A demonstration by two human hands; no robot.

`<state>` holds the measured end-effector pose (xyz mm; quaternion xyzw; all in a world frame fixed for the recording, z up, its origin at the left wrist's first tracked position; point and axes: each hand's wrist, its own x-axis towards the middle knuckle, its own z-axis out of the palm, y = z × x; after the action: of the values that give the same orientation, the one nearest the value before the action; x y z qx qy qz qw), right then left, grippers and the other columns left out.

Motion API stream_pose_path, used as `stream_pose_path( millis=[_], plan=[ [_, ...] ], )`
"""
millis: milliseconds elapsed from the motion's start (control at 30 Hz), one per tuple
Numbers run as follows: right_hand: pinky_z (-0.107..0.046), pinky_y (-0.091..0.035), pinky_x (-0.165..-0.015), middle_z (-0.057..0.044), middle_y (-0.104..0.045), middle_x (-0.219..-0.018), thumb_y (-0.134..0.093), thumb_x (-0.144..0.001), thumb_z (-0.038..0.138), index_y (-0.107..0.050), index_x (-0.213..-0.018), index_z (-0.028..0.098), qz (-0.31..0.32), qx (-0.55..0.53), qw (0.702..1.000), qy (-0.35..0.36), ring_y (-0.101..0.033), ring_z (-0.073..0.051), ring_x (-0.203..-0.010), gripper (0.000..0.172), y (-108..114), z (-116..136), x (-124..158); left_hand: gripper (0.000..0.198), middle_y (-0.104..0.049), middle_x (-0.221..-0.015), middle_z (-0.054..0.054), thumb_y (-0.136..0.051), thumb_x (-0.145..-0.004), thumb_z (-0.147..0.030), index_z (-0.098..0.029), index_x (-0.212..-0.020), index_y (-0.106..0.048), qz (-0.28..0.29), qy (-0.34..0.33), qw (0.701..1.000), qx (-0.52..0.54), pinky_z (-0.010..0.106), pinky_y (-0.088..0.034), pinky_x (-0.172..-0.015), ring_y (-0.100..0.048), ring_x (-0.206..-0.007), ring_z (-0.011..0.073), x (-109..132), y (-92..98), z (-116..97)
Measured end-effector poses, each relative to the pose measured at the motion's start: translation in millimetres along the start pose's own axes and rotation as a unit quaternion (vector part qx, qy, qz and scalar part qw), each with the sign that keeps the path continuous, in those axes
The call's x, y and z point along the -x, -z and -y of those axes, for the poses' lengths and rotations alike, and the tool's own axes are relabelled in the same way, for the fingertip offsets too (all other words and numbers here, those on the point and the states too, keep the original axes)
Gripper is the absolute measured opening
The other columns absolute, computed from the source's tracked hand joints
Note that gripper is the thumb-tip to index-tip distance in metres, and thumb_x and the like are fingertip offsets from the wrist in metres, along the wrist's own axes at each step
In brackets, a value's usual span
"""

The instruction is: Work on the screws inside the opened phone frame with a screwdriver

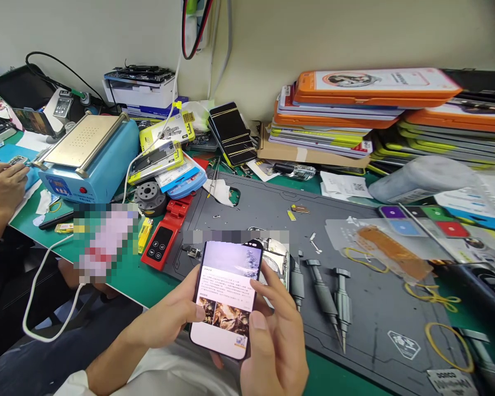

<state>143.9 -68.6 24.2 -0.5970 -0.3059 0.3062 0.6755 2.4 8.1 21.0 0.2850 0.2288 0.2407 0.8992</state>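
Note:
A smartphone [226,291] with a lit screen is held upright between both hands at the front edge of the bench. My left hand [169,308] grips its left side, the thumb resting on the screen. My right hand [278,330] wraps the right side, with its thumb over the lower right corner. The screen shows a snowy picture, text and photos. Behind the phone, partly hidden, lies an opened device with bare metal parts [278,256] on the grey work mat [371,313]. Several screwdrivers [324,291] lie right of my right hand.
A red folding tool [165,236] and a round black holder [149,198] stand left of the mat. A blue heating machine [103,165] is farther left, near another person's hand [4,187]. Stacked orange cases [371,91] line the wall. A white cable [37,297] loops over the front edge.

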Motion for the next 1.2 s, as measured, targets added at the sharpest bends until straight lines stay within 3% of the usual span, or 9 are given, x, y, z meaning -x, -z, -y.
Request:
stream_pose_path(
  millis=[133, 333, 500, 700, 900, 1000, 1200],
  plan=[
    [-0.055, -0.076, -0.086, -0.015, -0.057, -0.177, -0.07, -0.11, 0.041, -0.082, -0.132, 0.031, -0.012, -0.005, 1.0, -0.014, -0.076, -0.044, -0.141, 0.027, -2.5, 4.1, 0.9, 0.074, -0.082, -0.142, 0.01, -0.086, -0.094, -0.03, -0.036, -0.163, -0.06, 0.01, -0.007, 1.0, -0.006, 0.026, -0.071, -0.071, -0.089, -0.104, 0.0278, -0.2, 1.8, 2.2],
    [-0.045, -0.074, -0.087, -0.014, -0.054, -0.18, -0.068, -0.115, 0.045, -0.081, -0.13, 0.029, -0.024, -0.005, 0.999, -0.025, -0.077, -0.037, -0.14, 0.025, -7.7, 13.2, 1.6, 0.081, -0.081, -0.147, 0.01, -0.085, -0.094, -0.03, -0.037, -0.168, -0.056, 0.016, -0.011, 1.0, -0.008, 0.026, -0.071, -0.07, -0.089, -0.105, 0.0285, 1.2, 2.8, 3.6],
    [-0.05, -0.074, -0.094, -0.014, -0.054, -0.18, -0.066, -0.116, 0.046, -0.081, -0.134, 0.029, -0.021, 0.025, 0.999, -0.011, -0.072, -0.038, -0.147, 0.029, -6.3, 12.0, 1.6, 0.076, -0.082, -0.143, 0.012, -0.086, -0.098, -0.036, -0.034, -0.168, -0.055, -0.002, 0.002, 1.0, -0.02, 0.024, -0.069, -0.069, -0.088, -0.104, 0.0267, 1.8, 0.3, 0.2],
    [-0.054, -0.074, -0.1, -0.014, -0.057, -0.178, -0.069, -0.114, 0.04, -0.076, -0.141, 0.03, -0.03, -0.01, 0.999, -0.015, -0.07, -0.04, -0.152, 0.029, -3.4, 1.5, 1.6, 0.075, -0.081, -0.144, 0.012, -0.088, -0.1, -0.039, -0.034, -0.168, -0.056, 0.0, 0.001, 1.0, -0.02, 0.023, -0.068, -0.068, -0.088, -0.102, 0.0258, 1.5, -0.7, 0.5],
    [-0.04, -0.075, -0.089, -0.016, -0.069, -0.165, -0.074, -0.111, 0.032, -0.075, -0.142, 0.027, -0.019, 0.029, 0.998, 0.06, -0.082, -0.031, -0.131, 0.031, 4.6, -16.2, -4.7, 0.078, -0.08, -0.147, 0.013, -0.086, -0.101, -0.04, -0.034, -0.171, -0.052, 0.018, -0.005, 0.999, -0.03, 0.025, -0.069, -0.07, -0.088, -0.105, 0.0273, 2.7, 4.3, 4.3],
    [-0.029, -0.071, -0.085, -0.014, -0.071, -0.163, -0.073, -0.112, 0.029, -0.075, -0.143, 0.028, -0.014, 0.03, 0.997, 0.075, -0.081, -0.025, -0.132, 0.031, 4.4, -14.9, -6.4, 0.075, -0.08, -0.146, 0.014, -0.085, -0.102, -0.041, -0.033, -0.17, -0.053, 0.017, -0.003, 0.999, -0.035, 0.025, -0.069, -0.069, -0.088, -0.105, 0.0279, 2.9, 3.4, 2.1],
    [-0.037, -0.073, -0.087, -0.015, -0.069, -0.164, -0.067, -0.115, 0.035, -0.077, -0.142, 0.028, -0.014, 0.011, 0.998, 0.065, -0.079, -0.029, -0.135, 0.03, 3.5, -11.8, -6.7, 0.072, -0.08, -0.145, 0.013, -0.084, -0.101, -0.037, -0.033, -0.167, -0.057, 0.002, 0.005, 0.999, -0.034, 0.027, -0.07, -0.07, -0.088, -0.104, 0.0281, 2.4, 1.2, -1.2]
  ],
)
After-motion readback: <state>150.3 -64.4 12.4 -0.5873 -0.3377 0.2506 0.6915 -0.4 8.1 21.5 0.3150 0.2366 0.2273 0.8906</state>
